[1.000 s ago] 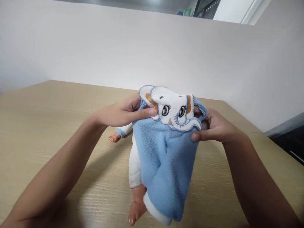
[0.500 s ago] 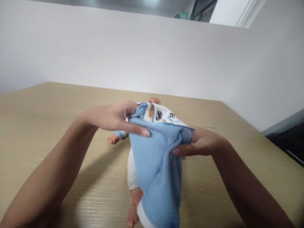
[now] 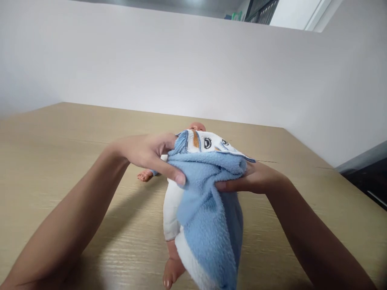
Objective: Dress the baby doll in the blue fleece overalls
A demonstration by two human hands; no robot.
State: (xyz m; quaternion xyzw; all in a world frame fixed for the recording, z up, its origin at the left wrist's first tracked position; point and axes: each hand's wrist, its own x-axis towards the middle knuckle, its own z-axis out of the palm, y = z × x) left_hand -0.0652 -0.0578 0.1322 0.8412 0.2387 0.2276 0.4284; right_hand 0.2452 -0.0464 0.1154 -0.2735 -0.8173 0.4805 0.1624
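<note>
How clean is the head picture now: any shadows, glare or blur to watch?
Head view: soft shadow on the table between the left forearm and the doll; no harsh glare on the blue cloth, whose embroidered eyes read clearly; pale glow at the top edge, where a small green item looks soft.

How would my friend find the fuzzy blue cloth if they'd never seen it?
Find the wood-grain table, then the baby doll lying on it. Over the doll's body, held between the left hand and right hand, is the blue fleece garment. Unlike the doll's white trouser leg, it is fuzzy and mostly light blue, with two stitched eyes on a white patch.
</note>
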